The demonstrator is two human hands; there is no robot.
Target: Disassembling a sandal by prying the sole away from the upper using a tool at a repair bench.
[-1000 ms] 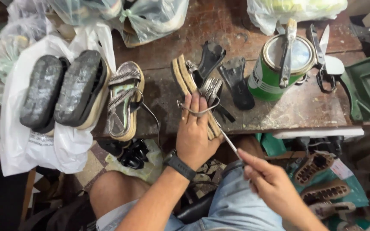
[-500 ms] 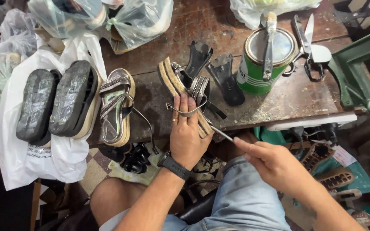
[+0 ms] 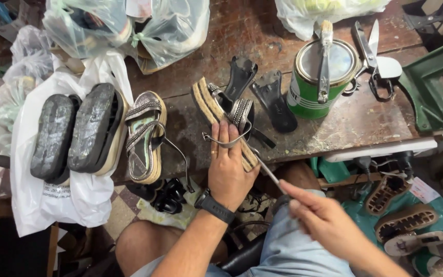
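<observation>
I see the left hand [image 3: 227, 172], grip clenched on a wedge sandal [image 3: 221, 115] left of the green can [image 3: 323, 77] on the counter [image 3: 365, 120]. Right hand [image 3: 324, 218] pinches a thin tool [image 3: 267, 172] against it.

My left hand [image 3: 227, 169] carries a thin ring on one finger. A black wristwatch [image 3: 215, 206] with a wide dark band sits on the left wrist. Both forearms are bare; no sleeves reach into view. My right hand [image 3: 324, 218] wears no ring or band that I can see. I have on light blue denim shorts [image 3: 303, 251], faded, and the left knee is uncovered below the hem.
</observation>
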